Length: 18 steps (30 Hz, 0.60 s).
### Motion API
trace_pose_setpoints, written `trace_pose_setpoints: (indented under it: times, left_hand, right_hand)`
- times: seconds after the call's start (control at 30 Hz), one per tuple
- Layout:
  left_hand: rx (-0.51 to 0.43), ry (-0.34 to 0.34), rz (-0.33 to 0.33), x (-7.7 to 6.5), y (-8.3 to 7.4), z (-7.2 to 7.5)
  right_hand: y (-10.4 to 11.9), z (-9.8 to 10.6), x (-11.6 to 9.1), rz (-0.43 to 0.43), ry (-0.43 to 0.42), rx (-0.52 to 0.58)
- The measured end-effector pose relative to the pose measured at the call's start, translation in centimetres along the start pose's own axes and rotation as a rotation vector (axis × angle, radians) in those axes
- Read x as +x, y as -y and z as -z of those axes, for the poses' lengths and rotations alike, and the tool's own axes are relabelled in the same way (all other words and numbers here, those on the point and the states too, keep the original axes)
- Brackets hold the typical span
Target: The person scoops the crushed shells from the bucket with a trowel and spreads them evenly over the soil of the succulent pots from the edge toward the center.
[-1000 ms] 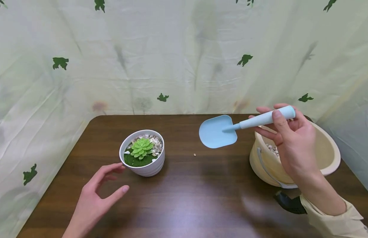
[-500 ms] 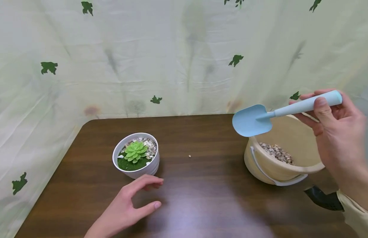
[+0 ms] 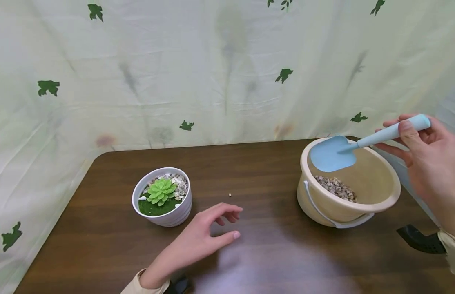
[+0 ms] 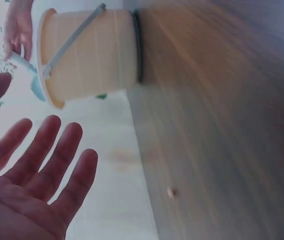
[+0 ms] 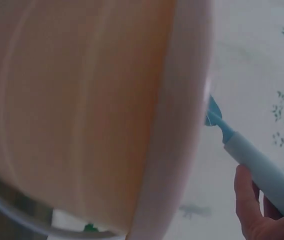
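Observation:
My right hand (image 3: pixel 433 153) grips the pale handle of a light blue hand trowel (image 3: pixel 333 154). Its blade is over the mouth of a beige bucket (image 3: pixel 383 179), level with the rim, with no gravel showing on it. Small mixed gravel (image 3: pixel 335 188) lies in the bottom of the bucket. Above the middle of the table my left hand (image 3: pixel 201 232) hovers, fingers loosely bent and holding nothing; the left wrist view shows its bare palm (image 4: pixel 22 200). Left of it stands a white pot (image 3: pixel 179 214) with a green succulent (image 3: pixel 161 191), moss and pebbles.
A single small pebble (image 3: pixel 230 195) lies on the dark wooden table (image 3: pixel 249 171) between pot and bucket. The bucket's grey handle (image 3: pixel 354 222) hangs down at its front. A pale leaf-patterned curtain (image 3: pixel 213 73) closes off the back and sides.
The right hand has carried the trowel rightward from the table's middle to over the bucket. The left hand has moved right, away from the pot. The head view has shifted slightly.

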<state>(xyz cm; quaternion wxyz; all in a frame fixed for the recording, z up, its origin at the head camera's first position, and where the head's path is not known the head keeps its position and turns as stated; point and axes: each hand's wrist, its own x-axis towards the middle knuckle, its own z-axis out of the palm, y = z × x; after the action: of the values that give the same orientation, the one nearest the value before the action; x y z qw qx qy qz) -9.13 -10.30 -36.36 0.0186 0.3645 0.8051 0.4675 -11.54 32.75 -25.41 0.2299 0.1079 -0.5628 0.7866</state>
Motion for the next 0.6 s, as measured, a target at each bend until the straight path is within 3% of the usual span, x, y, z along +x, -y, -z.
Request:
trace_pose_setpoints:
  times: [0.3, 0.47, 0.6]
  left_hand:
    - [-0.143, 0.015, 0.086, 4.5, -0.6, -3.5]
    - [-0.162, 0.02, 0.102, 6.9, -0.8, -5.6]
    - [-0.212, 0.002, 0.12, 8.8, -1.2, -6.9]
  right_hand:
    - [-1.9, 1.3, 0.2, -0.058, 0.088, -0.303]
    - [-3.0, 1.8, 0.2, -0.089, 0.185, -0.514]
    - [-3.6, 2.2, 0.4, -0.086, 0.259, -0.745]
